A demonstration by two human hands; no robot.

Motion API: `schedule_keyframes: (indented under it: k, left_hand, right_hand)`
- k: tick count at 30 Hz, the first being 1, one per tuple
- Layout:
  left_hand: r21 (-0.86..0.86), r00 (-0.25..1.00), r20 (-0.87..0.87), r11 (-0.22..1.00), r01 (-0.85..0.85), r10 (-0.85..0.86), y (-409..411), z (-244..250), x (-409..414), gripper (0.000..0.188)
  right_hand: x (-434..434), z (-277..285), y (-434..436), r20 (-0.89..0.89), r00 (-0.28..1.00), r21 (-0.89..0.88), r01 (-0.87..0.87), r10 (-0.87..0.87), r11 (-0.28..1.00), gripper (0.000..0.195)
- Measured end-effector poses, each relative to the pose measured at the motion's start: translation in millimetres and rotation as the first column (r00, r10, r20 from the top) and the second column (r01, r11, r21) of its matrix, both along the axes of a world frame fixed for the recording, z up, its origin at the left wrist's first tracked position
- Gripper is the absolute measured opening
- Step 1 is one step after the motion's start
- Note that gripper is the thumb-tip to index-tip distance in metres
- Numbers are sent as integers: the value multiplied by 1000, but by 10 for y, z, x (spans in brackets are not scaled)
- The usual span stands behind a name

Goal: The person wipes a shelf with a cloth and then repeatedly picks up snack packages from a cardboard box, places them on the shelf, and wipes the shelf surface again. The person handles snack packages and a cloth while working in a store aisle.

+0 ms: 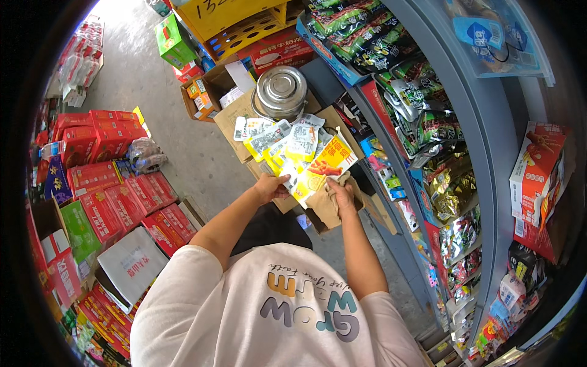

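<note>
My left hand [271, 188] pinches the near left edge of a yellow and white printed snack carton [331, 158], which pictures chicken feet and lemon slices. My right hand [341, 196] grips the torn brown cardboard [323, 202] at the carton's near end, thumb on top. Against the carton's far left side lies a loose pile of white and yellow snack pouches [300, 142]; the carton hides some of them. Under the pile are brown cardboard boxes [233, 130]. A lidded stainless steel pot [281, 88] stands on the cardboard just beyond the pouches.
Grey metal shelving [477, 151] with bagged snacks [431, 124] runs close along the right. Stacked red cartons [107, 206] line the left, across the concrete floor [183, 114]. An open carton [202, 98] and a yellow crate [229, 23] stand ahead.
</note>
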State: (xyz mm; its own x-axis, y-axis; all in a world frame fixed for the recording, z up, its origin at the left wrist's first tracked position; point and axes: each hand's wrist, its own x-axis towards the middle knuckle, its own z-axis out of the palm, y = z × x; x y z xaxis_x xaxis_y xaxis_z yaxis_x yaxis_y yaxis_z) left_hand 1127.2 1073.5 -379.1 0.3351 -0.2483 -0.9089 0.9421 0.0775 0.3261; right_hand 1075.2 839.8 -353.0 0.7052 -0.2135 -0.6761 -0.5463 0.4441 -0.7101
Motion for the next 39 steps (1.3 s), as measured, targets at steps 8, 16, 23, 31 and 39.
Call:
schedule_keyframes:
  k: [8,16,23,31,39]
  left_hand:
    - [31,962,272,999,32,-39,-17,75,164,26]
    - [4,991,96,996,-94,94,-191,177,-252,47]
    - [-99,996,26,992,84,-82,-185,62,-419,49]
    - [-150,979,149,976,160,-138,-508,550,-395,37]
    - [35,913,206,936,351,-351,-580,283,-125,31]
  right_hand:
    - [205,-220,-2,-8,979,-63,-203,203,977,42]
    - [-18,-341,4,-145,989,183,-14,41,983,42]
    - [-197,-189,-68,-98,994,389,-3,45,921,49]
    - [-316,-118,-198,-85,994,463,-16,62,886,53]
    - [27,23,-103,-97,985,160,-130,146,979,47]
